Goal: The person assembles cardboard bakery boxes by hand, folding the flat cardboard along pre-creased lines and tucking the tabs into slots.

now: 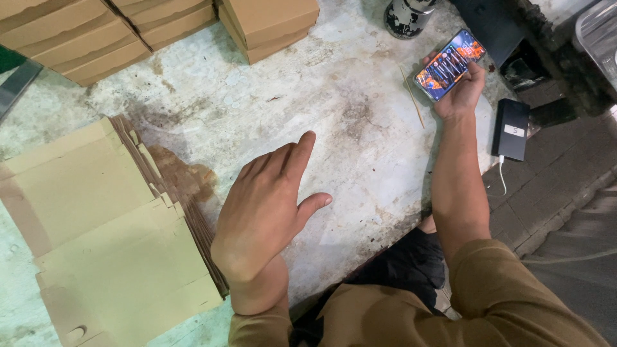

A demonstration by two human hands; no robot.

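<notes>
My left hand [267, 209] hovers open over the stained concrete floor [360, 128], fingers apart and holding nothing. It is just to the right of a stack of flat unfolded cardboard boxes [109, 231]. My right hand [459, 90] is stretched out at the upper right and grips a smartphone [448, 64] with a lit, colourful screen. My arms wear brown sleeves.
Folded cardboard boxes are stacked at the top left [83, 38] and top middle [267, 22]. A black power bank [511, 128] with a white cable lies right of my forearm. A thin stick [412, 97] lies near the phone. A dark round container [406, 16] stands at the top.
</notes>
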